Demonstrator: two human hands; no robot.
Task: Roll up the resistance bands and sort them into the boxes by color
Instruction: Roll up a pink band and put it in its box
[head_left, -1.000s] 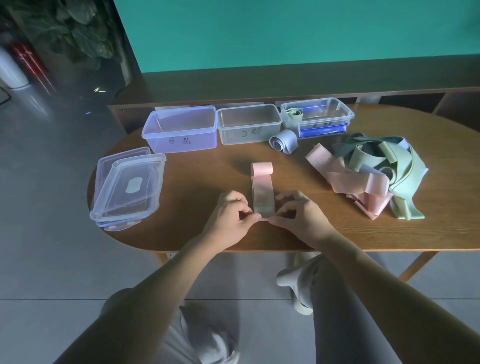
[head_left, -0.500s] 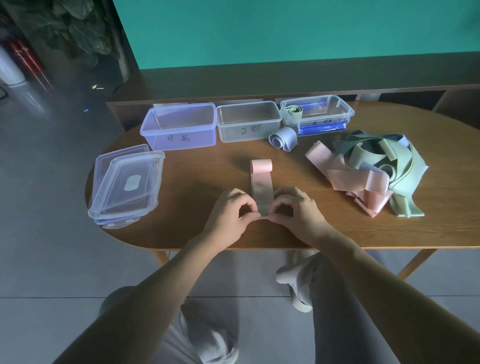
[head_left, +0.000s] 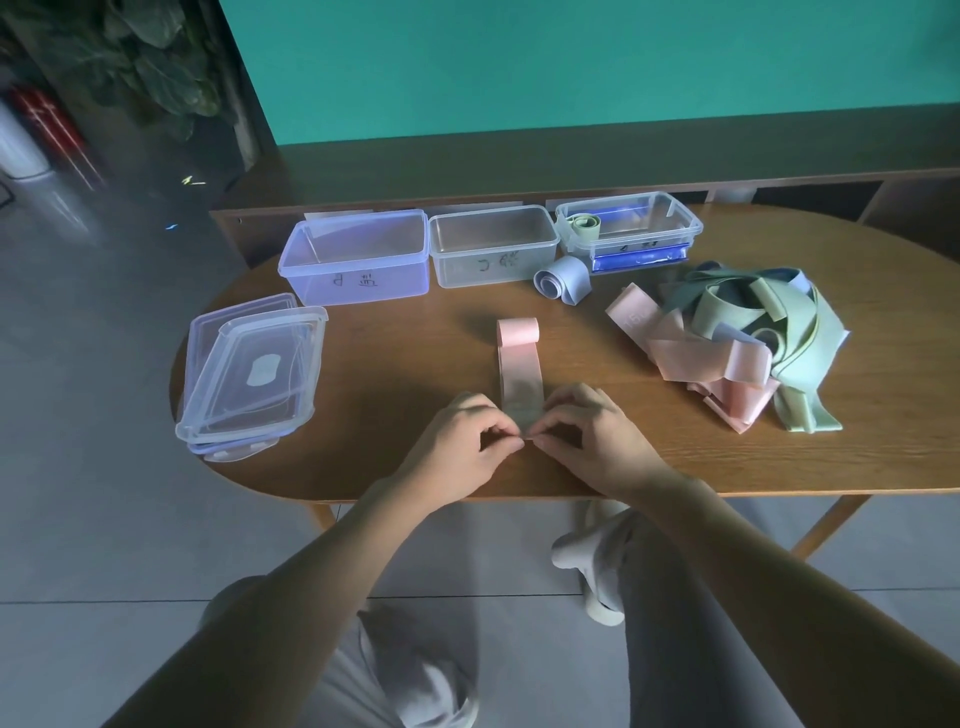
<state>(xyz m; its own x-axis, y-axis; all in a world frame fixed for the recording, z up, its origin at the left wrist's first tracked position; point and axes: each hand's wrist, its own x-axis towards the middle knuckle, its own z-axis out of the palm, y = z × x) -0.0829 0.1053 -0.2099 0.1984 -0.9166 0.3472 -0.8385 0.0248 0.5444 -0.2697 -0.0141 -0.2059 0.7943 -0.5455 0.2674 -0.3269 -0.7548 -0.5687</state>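
Currently both hands sit at the near edge of the wooden table (head_left: 395, 364), working one pink band (head_left: 519, 374). The left hand (head_left: 457, 449) and the right hand (head_left: 592, 441) have their fingers curled in, and the thumb and forefinger of each pinch the near end of the band between them. The fingertips of the two hands almost meet at that end. The band lies flat, running straight away from the hands toward the far side; its far end is folded or curled over in a short loop.

Far side of the table, a row of three open plastic boxes. Left box (head_left: 358, 260): purple tint, handwritten mark on its near wall, nothing visible inside. Middle box (head_left: 493, 249): clear, also marked, nothing visible inside. Right box (head_left: 631, 228): clear with blue clips, holds a rolled green band (head_left: 584, 224) at its left end. A rolled blue-grey band (head_left: 563, 278) lies on the table just in front of the gap between the middle and right boxes, outside all of them.

Right of the hands, a loose pile of bands (head_left: 737, 343): pink ones on the left and near side, green ones on top and to the right, a bit of blue-grey showing at the far edge. All unrolled and tangled.

Left end of the table: stacked clear lids (head_left: 254, 374), lying flat, slightly offset from one another. The exact count is hard to tell.
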